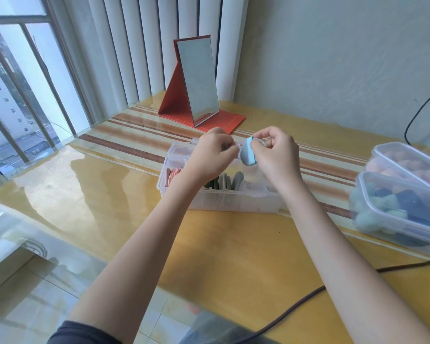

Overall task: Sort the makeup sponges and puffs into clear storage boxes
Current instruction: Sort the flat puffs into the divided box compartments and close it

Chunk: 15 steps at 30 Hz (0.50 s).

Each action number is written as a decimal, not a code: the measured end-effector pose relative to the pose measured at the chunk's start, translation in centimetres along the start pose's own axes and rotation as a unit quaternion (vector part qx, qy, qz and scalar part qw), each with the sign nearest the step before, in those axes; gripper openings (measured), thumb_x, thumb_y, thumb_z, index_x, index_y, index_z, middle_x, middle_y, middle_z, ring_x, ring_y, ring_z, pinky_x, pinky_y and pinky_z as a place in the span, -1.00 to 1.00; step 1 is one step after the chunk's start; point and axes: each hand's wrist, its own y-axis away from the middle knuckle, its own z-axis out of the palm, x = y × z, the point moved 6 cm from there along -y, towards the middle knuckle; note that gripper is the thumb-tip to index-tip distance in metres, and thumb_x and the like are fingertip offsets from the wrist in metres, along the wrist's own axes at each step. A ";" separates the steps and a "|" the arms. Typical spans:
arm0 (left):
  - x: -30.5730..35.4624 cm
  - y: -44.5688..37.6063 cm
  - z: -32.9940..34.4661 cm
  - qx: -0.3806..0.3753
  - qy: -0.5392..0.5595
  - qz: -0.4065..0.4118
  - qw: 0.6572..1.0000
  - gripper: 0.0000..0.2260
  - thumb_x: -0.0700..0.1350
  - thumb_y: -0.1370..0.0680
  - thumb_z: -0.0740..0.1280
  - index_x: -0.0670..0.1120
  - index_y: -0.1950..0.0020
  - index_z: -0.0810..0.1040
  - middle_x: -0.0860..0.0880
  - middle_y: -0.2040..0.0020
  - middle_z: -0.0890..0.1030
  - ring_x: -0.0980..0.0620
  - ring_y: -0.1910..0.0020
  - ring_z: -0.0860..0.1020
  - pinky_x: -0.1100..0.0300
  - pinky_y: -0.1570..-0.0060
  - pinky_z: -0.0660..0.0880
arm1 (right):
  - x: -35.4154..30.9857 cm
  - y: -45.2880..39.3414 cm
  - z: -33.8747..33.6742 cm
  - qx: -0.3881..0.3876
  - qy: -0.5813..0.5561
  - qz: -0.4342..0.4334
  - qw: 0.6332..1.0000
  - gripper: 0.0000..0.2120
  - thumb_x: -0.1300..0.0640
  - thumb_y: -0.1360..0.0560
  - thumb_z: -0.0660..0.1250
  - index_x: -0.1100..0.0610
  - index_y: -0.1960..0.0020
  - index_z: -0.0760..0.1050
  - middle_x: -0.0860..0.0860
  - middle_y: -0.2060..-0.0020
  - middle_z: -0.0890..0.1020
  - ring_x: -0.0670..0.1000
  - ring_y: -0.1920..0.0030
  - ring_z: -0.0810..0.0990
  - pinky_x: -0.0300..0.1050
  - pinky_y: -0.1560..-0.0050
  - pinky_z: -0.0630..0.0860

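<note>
Hands meet above the divided box (221,202): right hand (274,155) pinches a blue puff (248,152); left hand (212,155) is curled, its hold unclear.

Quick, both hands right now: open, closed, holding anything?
Left hand: fingers curled, pinching toward the puff's edge; actual contact cannot be told.
Right hand: closed, pinching the blue-grey puff above the divided clear box.

You have nothing to read here: no text, label, brand, number or sign is legible on anything in view.
</note>
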 end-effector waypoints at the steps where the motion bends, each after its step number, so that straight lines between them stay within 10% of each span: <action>1: 0.3 0.0 0.2 -0.040 -0.054 0.012 0.998 -0.82 -0.22 -0.45 0.29 -0.30 0.26 0.60 -0.17 0.07 0.54 -0.03 0.09 0.47 0.16 0.12 0.36 | 0.0 0.0 -0.2 0.004 0.016 -0.002 1.000 -0.94 0.18 -0.44 0.29 0.08 0.15 0.54 -0.09 0.47 0.43 -0.10 0.45 0.36 -0.30 0.50 0.24; 11: 2.8 0.2 1.3 -0.284 -0.352 0.024 0.892 -0.63 0.03 -0.44 0.44 -0.05 0.38 0.29 0.01 0.23 0.30 -0.10 -0.04 0.50 0.12 0.20 0.36 | 0.0 0.6 1.0 -0.045 0.087 -0.022 0.995 -0.91 0.17 -0.45 0.28 0.11 0.10 0.57 -0.09 0.45 0.40 0.06 0.29 0.41 -0.16 0.42 0.27; 15: 3.7 0.6 1.7 -0.300 -0.370 0.004 0.879 -0.63 0.05 -0.38 0.50 -0.12 -0.02 0.47 -0.07 0.03 0.32 -0.13 -0.10 0.51 0.10 0.16 0.39 | 0.2 0.7 1.1 -0.059 0.077 -0.024 0.995 -0.92 0.17 -0.48 0.31 0.12 0.06 0.57 -0.12 0.45 0.40 -0.02 0.33 0.40 -0.27 0.45 0.24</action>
